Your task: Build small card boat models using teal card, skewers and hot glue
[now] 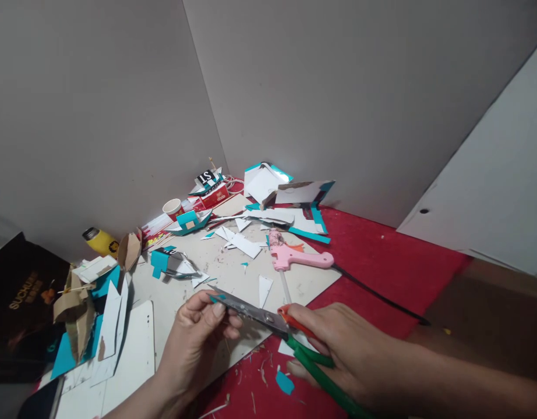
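Observation:
My right hand grips scissors by one orange and one green handle. Their blades point left and reach the fingertips of my left hand. That hand is closed in a pinch on a small teal piece of card, which lies at the blades and is partly hidden by them. Beyond the scissors, a pink glue gun rests on its side with a glue stick out of its back. A white card scrap lies just past the blades.
Small card boats and cut scraps cover the pale board. A paper cup, yellow bottle and dark box stand left. The glue gun's black cord crosses the red tabletop. Grey walls enclose the back.

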